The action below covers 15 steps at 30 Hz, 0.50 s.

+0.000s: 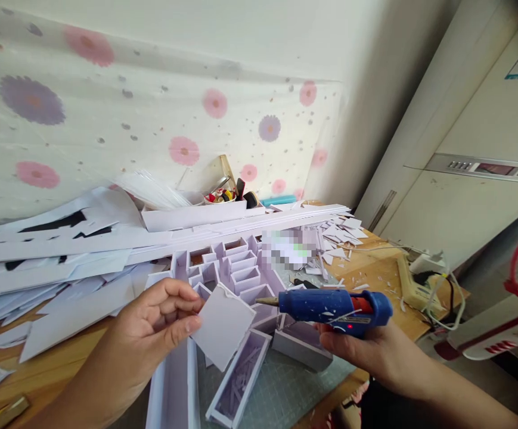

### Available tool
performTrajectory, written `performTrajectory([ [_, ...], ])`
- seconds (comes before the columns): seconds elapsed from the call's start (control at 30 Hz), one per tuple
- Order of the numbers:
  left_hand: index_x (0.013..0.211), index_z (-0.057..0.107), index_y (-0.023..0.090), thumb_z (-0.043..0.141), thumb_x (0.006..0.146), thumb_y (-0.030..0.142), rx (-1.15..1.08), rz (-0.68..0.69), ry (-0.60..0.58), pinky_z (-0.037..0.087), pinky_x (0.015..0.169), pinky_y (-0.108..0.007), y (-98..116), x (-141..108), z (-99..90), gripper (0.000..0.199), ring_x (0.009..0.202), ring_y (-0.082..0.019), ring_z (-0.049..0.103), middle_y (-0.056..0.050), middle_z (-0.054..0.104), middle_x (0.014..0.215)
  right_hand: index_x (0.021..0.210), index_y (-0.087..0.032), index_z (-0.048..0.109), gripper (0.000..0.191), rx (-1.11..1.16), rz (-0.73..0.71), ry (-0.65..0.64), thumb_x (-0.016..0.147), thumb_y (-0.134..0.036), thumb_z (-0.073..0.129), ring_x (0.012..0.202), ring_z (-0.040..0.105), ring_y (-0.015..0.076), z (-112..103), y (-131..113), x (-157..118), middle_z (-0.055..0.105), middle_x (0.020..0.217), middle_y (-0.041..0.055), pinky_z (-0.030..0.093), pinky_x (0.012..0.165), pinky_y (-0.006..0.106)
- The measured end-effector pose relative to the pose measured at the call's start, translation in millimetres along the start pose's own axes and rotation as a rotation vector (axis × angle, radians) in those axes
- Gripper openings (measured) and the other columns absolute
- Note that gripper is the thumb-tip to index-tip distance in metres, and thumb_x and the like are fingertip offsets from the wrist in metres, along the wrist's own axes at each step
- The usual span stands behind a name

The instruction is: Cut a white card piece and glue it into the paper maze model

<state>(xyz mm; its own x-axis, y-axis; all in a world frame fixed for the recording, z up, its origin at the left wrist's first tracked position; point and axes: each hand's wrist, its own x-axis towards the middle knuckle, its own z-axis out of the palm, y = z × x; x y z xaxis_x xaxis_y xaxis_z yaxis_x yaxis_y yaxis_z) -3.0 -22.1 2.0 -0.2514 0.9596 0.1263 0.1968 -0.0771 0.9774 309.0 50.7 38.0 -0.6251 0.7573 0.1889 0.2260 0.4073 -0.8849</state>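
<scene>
My left hand (169,319) pinches a small square of white foam board (223,326) by its left edge, tilted above the work. In my right hand (366,351) is a blue hot glue gun (330,307), its red light lit. The metal nozzle points left, close to the board's right corner; whether it touches I cannot tell. Beneath lies a white foam-board structure (173,387) with several walled compartments. An open narrow box (241,381) holding thin scraps stands in front, and another white box (302,345) sits below the glue gun.
A green cutting mat (281,393) covers part of the wooden table (62,363). Foam-board sheets (80,292) pile up at left, and long strips (250,221) run along the back. Scraps (343,232) lie at right near a power strip (413,286) with cables. A white cabinet-like appliance (468,131) stands beyond.
</scene>
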Motion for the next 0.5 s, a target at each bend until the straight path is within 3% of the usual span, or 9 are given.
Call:
performTrajectory([
  [0.1, 0.087, 0.065, 0.027, 0.080, 0.072, 0.042, 0.002, 0.009, -0.020, 0.057, 0.068, -0.022, 0.2, -0.8, 0.1, 0.026, 0.079, -0.018, 0.069, -0.002, 0.072, 0.082, 0.108, -0.021, 0.072, 0.028, 0.014, -0.012, -0.026, 0.086, -0.037, 0.065, 0.083, 0.072, 0.0220, 2.7, -0.9, 1.7, 0.075, 0.090, 0.0056, 0.061, 0.076, 0.035],
  [0.2, 0.087, 0.065, 0.029, 0.080, 0.074, 0.041, 0.002, 0.021, -0.031, 0.057, 0.068, -0.019, 0.2, -0.6, 0.3, 0.024, 0.079, -0.016, 0.069, -0.001, 0.071, 0.082, 0.110, -0.021, 0.072, 0.029, -0.002, -0.014, -0.027, 0.086, -0.036, 0.065, 0.079, 0.071, 0.0207, 4.1, 0.3, 3.0, 0.074, 0.088, 0.0053, 0.061, 0.071, 0.032],
  [0.33, 0.087, 0.064, 0.031, 0.080, 0.074, 0.040, -0.037, 0.032, 0.004, 0.055, 0.067, -0.017, -0.4, -0.2, -0.5, 0.022, 0.078, -0.014, 0.068, 0.002, 0.070, 0.082, 0.095, -0.020, 0.072, 0.018, -0.033, 0.018, -0.004, 0.082, -0.032, 0.067, 0.064, 0.064, 0.0152, 5.4, 0.1, 5.2, 0.069, 0.075, 0.0013, 0.058, 0.058, 0.025],
  [0.5, 0.090, 0.063, 0.030, 0.080, 0.075, 0.038, -0.082, 0.017, 0.025, 0.055, 0.069, -0.016, -2.1, 1.1, -2.8, 0.024, 0.081, -0.013, 0.067, 0.002, 0.070, 0.086, 0.078, -0.020, 0.067, 0.012, -0.050, 0.033, -0.022, 0.080, -0.031, 0.066, 0.067, 0.063, 0.0157, 4.1, -3.8, 6.8, 0.067, 0.074, 0.0009, 0.058, 0.064, 0.027],
])
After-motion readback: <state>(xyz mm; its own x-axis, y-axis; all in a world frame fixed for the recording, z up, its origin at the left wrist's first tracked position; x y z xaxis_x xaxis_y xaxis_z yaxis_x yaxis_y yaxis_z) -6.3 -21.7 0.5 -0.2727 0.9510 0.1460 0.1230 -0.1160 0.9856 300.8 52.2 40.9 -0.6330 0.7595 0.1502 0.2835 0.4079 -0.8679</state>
